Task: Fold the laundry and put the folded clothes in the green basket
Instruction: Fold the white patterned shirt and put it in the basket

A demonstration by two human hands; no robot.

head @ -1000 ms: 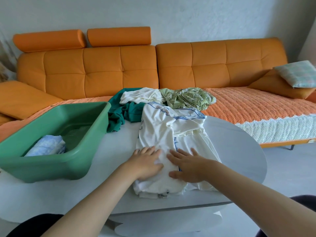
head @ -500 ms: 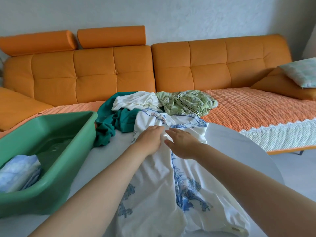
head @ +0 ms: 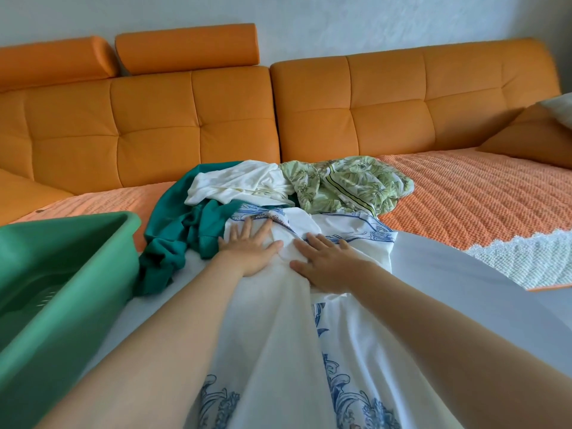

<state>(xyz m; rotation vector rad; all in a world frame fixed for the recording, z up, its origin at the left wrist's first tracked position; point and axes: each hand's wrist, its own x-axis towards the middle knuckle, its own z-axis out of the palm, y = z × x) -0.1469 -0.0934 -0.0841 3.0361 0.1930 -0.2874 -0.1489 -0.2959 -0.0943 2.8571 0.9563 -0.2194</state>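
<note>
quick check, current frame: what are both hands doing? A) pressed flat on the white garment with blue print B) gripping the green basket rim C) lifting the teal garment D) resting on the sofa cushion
A: the left hand and right hand both lie palm down with fingers spread on the white garment with blue print, well clear of the green basket.

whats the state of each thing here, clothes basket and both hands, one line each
white and blue garment: spread lengthwise on the table, not yet folded
left hand: open, flat on the garment's far end
right hand: open, flat on the garment beside the left
teal garment: crumpled, unfolded
white shirt: crumpled in the pile
green leaf-print garment: crumpled in the pile
green basket: upright, contents out of view
</note>
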